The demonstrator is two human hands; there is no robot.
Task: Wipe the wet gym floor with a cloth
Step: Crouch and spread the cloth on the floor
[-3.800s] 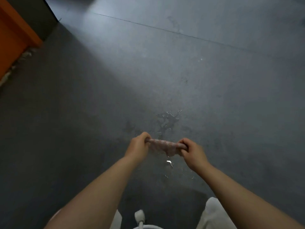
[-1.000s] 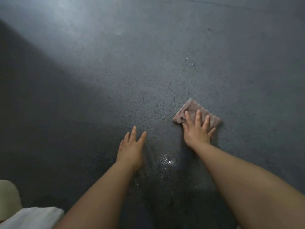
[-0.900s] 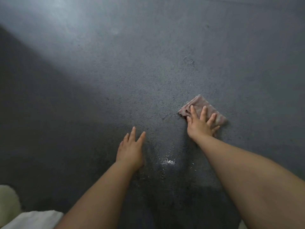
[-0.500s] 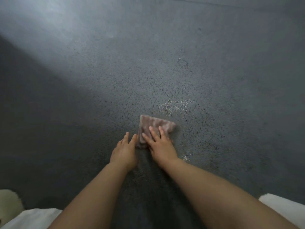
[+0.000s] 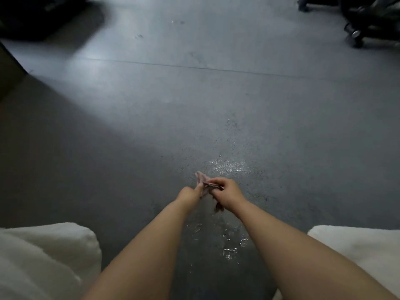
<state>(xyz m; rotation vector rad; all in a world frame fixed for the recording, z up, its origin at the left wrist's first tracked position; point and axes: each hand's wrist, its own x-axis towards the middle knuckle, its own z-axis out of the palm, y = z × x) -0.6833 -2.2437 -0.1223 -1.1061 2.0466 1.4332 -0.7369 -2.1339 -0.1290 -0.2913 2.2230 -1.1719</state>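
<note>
A small pinkish-brown cloth is bunched up and lifted off the dark grey gym floor. My right hand grips it from the right with curled fingers. My left hand pinches its left side; its fingertips are partly hidden by the cloth. A shiny wet patch lies just beyond the hands. Beads of water glint on the floor between my forearms.
My knees in white trousers frame the view at lower left and lower right. Black wheeled gym equipment stands at the far right. A dark object sits at the far left. A floor seam runs across.
Half a second ago my right hand pressed the cloth flat on the floor and my left lay beside it. Now both hands hold the bunched cloth up, and the view has tilted up.
</note>
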